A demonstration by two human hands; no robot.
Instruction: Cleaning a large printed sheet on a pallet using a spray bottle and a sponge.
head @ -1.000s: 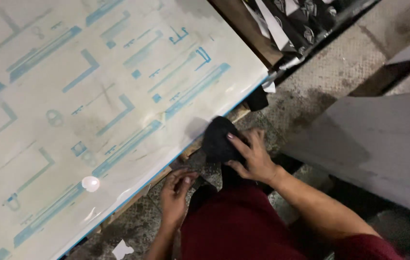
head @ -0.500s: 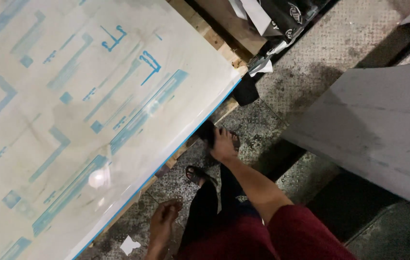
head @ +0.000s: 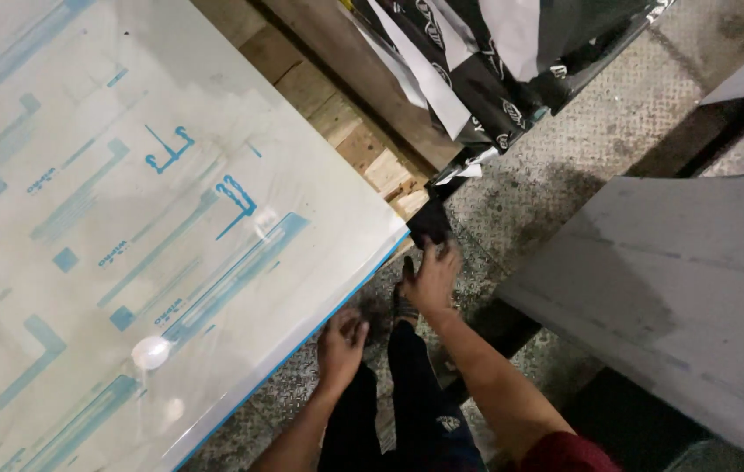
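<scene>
At the printed sheet stack's (head: 127,227) near-right corner, right hand (head: 431,278) grasps a black cloth (head: 429,225); left hand (head: 340,343) hangs released.

A single head-worn camera looks steeply down from standing height past the person's own arms to the floor (head: 564,183). It is tilted, so edges run diagonally. A large white printed sheet (head: 127,218) fills the left and upper left of the frame, close below. The hands sit low at centre, and a grey panel (head: 678,280) takes the right side.
</scene>
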